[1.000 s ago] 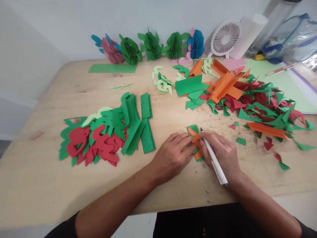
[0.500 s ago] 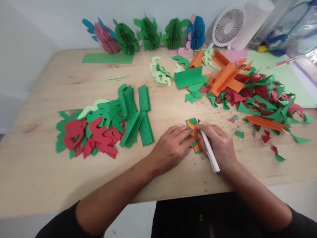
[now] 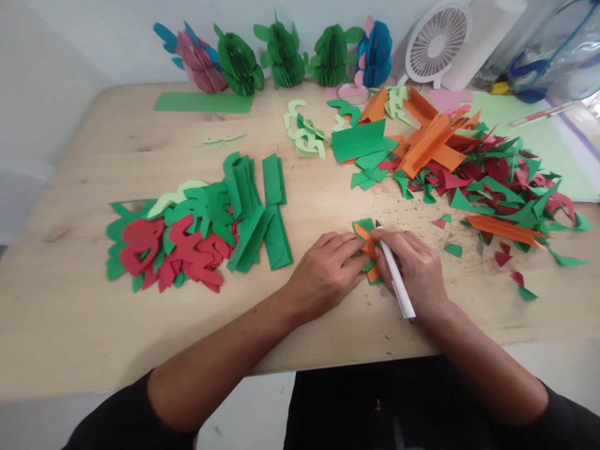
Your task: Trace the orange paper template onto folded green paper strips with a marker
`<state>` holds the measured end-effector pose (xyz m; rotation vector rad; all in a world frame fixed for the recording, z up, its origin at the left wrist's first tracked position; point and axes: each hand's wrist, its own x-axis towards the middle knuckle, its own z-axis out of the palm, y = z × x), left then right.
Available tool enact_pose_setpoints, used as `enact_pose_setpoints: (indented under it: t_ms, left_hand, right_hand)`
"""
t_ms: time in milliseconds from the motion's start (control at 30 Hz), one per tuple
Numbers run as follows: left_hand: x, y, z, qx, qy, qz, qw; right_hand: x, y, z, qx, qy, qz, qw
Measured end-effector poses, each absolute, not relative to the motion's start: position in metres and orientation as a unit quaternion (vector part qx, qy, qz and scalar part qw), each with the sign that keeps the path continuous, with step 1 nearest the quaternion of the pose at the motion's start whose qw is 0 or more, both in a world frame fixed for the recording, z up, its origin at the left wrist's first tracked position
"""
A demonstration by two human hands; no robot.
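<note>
Holding one white pen (image 3: 396, 279), pressing one orange cutout (image 3: 369, 246)

Seeing a pink-and-blue pleated figure (image 3: 200, 65) standing leftmost along the wall (image 3: 117, 37), then three green figures (image 3: 285, 59) and a blue figure (image 3: 376, 55) edged with pink. Spotting a white fan (image 3: 437, 45) beside them, with a white cylinder (image 3: 485, 40) just to its right. Noticing a green strip (image 3: 204, 102) lying in front of the leftmost figure, and a slim stick (image 3: 539, 115) resting partly over a pale green sheet (image 3: 569, 162).
</note>
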<state>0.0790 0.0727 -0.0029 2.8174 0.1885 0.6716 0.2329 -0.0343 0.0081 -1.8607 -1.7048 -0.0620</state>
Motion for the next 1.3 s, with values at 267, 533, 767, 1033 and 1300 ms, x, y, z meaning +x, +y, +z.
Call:
enact_pose_setpoints:
  t_ms: [267,533,767,1033,1300]
  left_hand:
    - [0.0782,0.0729,-0.0045,0.964,0.069,0.224,0.122]
    - [0.0782,0.0725,-0.0015,0.965,0.069,0.223,0.118]
    - [0.0762,0.072,0.003,0.966,0.067,0.202,0.147]
    - [0.0783,0.0691,0.0019,0.964,0.079,0.198,0.158]
    - [0.0801,0.0666,0.0018,0.962,0.087,0.219,0.141]
  right_hand:
    - [0.2336,-0.0345,0.0077,-0.703,-0.645,-0.022,0.299]
    - [0.2346,-0.036,0.0064,-0.7,-0.65,-0.018,0.295]
    - [0.2363,-0.0358,0.0047,-0.7,-0.651,-0.014,0.292]
    - [0.2349,-0.0366,0.0052,-0.702,-0.649,-0.01,0.294]
    - [0.2353,-0.0365,0.005,-0.705,-0.644,-0.001,0.297]
